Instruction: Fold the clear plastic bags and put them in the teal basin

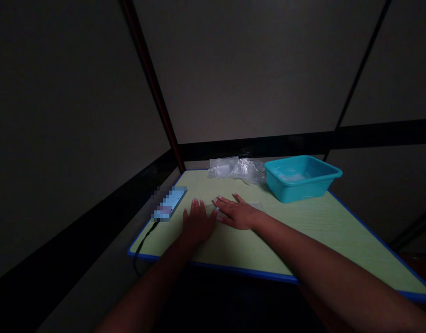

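nearest, both forearms reach in over the blue near edge of the worktop [324, 231], and a dark cable [143, 243] drops over that edge on the left.

a little farther in, the left hand [198, 224] lies palm down and open, fingers slightly spread, thumb out towards the other hand, gripping nothing. the right hand [237, 214] is also open and flat, fingers pointing across to the left, with nothing held. between and under them is a thin clear plastic sheet [257, 206], low on the worktop. the step in hand looks like pressing or smoothing it flat; as i judge it, that calls for light, even pressure, and getting hold of film this thin would need a fingertip under an edge.

left of the hands lies a flat device [176, 200], with the cable at its near end. farther off, to the right, stands a turquoise basin [296, 190] with something pale inside. at the back, a crumpled plastic bundle [233, 169] lies just beside it, in front of the wall [247, 92].

the sheet's outline is mostly lost against the pale surface and under the palms, so i can't tell whether it's a bag or a single layer. the left hand is in shadow, the device is partly pixelated, and the basin's contents are unclear.
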### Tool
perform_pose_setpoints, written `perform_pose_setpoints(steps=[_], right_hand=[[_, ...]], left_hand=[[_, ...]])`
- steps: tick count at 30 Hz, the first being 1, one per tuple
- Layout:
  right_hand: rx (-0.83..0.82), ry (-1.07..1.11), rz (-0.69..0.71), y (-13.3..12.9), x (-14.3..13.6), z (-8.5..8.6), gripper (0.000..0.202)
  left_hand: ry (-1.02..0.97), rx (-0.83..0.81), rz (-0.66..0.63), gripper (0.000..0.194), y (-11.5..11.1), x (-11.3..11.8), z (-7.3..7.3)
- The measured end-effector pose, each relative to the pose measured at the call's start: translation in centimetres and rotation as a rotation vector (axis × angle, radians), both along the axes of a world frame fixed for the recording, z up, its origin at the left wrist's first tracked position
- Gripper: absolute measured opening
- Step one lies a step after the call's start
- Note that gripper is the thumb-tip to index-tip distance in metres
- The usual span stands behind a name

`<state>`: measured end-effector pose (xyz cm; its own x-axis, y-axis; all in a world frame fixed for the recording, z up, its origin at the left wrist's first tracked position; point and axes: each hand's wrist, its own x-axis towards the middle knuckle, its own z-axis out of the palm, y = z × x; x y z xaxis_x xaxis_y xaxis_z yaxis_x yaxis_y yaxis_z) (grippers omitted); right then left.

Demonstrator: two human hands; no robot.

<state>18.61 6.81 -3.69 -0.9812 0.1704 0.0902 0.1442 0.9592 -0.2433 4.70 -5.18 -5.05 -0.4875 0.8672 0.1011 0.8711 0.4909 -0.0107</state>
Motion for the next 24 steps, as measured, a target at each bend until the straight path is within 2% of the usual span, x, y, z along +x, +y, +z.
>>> perform_pose_setpoints(steps=[7,19,21,24], right_hand=[[0.038,0.022,-0.078,0.81,0.38,-0.08,0.068],[0.027,0.024,0.001,0.16,-0.25,0.36,0.056],[0.027,0.019,-0.001,0.16,-0.24,0.33,0.058],[0.015,0.012,-0.003,0.18,-0.24,0.32,0.062]], left_hand=[[-0.022,-0.013,0.006,0.080,0.01,-0.05,0.02],[0.045,-0.023,0.005,0.072,-0.19,0.13,0.22],[0.070,0.013,-0.033,0.064,-0.27,0.24,0.33],[0.068,0.078,-0.200,0.055,-0.40,0.40,0.77]])
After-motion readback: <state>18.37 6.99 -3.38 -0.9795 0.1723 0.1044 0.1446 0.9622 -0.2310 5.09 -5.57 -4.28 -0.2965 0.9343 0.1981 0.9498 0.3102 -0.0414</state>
